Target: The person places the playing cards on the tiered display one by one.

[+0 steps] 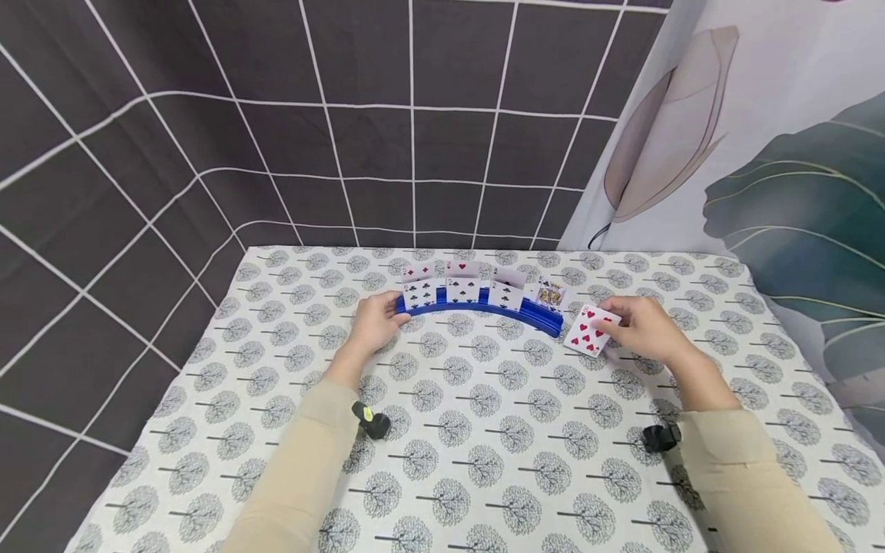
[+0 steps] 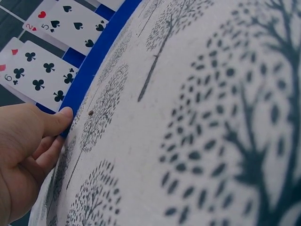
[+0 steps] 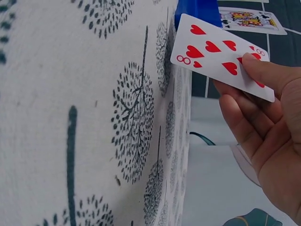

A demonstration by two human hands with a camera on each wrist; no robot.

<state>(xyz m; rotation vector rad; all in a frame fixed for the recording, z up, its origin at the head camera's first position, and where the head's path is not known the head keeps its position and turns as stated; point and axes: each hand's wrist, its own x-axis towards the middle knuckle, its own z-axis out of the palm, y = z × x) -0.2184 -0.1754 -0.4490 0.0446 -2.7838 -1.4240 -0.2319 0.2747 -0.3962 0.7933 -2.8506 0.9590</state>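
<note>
A curved blue playing-card holder (image 1: 477,306) stands on the table with several cards upright in its two rows. My left hand (image 1: 374,322) pinches its left end, the thumb (image 2: 59,121) on the front face. Nearest that hand is a six of clubs (image 2: 44,73), with a diamond card partly hidden behind it. A five of spades (image 2: 75,23) stands beside it, a two of hearts behind. Toward the right end, a king (image 1: 551,293) stands in the back row. Just off that end, my right hand (image 1: 643,329) pinches an eight of hearts (image 3: 211,49), tilted and face toward me.
The tablecloth (image 1: 477,430) has a grey tree print. A dark gridded curtain (image 1: 456,146) hangs behind the table, and a pale leaf-patterned curtain (image 1: 781,69) hangs at the right. A black strap device (image 1: 373,422) sits at the left wrist, another (image 1: 661,438) at the right.
</note>
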